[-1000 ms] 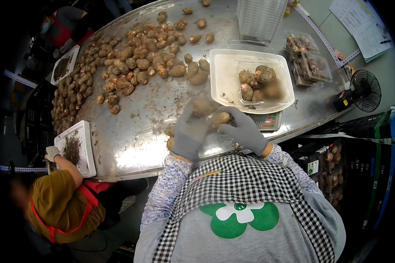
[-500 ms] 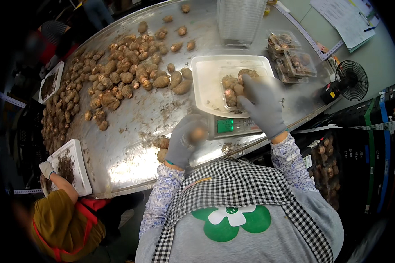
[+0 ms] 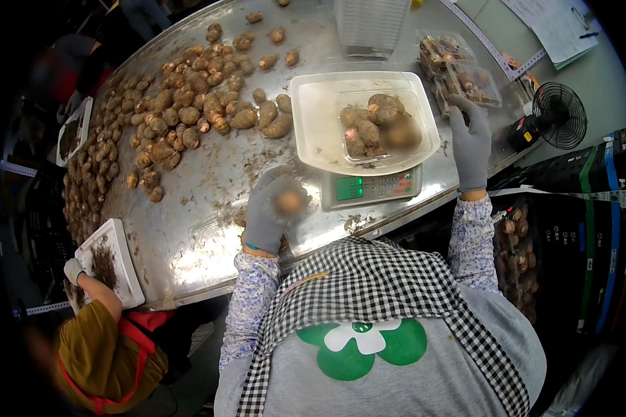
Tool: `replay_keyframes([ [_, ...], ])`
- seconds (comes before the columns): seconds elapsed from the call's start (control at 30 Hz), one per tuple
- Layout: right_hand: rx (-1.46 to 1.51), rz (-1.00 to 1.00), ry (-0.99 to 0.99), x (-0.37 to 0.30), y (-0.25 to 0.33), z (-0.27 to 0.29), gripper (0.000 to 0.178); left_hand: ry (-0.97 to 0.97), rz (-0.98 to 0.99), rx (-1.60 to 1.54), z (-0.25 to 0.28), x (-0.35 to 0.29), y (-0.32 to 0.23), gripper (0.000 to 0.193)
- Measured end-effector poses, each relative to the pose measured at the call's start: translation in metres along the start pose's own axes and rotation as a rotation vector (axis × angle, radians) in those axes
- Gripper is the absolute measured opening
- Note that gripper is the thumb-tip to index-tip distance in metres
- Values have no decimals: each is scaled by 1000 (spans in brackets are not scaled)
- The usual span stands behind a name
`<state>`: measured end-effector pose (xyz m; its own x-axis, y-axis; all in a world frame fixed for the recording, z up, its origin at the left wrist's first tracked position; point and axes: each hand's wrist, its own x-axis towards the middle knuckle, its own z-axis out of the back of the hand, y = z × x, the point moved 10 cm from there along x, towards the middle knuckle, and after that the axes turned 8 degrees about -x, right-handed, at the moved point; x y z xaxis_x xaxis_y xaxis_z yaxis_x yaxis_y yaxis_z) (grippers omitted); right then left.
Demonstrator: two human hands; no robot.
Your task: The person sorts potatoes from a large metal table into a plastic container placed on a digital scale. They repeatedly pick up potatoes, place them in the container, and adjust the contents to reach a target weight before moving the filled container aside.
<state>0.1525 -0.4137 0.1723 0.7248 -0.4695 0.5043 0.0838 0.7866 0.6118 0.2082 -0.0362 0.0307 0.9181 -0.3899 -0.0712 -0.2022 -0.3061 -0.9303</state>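
My left hand, in a grey glove, is closed round a small taro by the table's front edge, left of the scale. A clear plastic box lies in a white tray on the digital scale, with several brown taros inside. One of them is blurred at the box's right side. My right hand, gloved too, is apart from the tray on its right, its fingers extended and nothing seen in them. It is nearest to the stacked clear packs of taro.
Loose taros spread over the metal table's left half. Nested empty boxes stand at the back. A black fan is clamped at the right edge. At lower left, a co-worker's hand is at a soil-strewn white tray.
My right hand has let go of a taro in the box and moved right, off the tray. My left hand keeps its taro, slightly farther left.
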Motion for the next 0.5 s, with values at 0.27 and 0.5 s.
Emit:
replay_keyframes([
  [0.27,257,-250,87,12,-74,-33,31,42,-269,618,-1,7,-14,47],
  [0.5,277,-153,97,38,-35,-28,25,-142,64,-365,22,16,26,32],
])
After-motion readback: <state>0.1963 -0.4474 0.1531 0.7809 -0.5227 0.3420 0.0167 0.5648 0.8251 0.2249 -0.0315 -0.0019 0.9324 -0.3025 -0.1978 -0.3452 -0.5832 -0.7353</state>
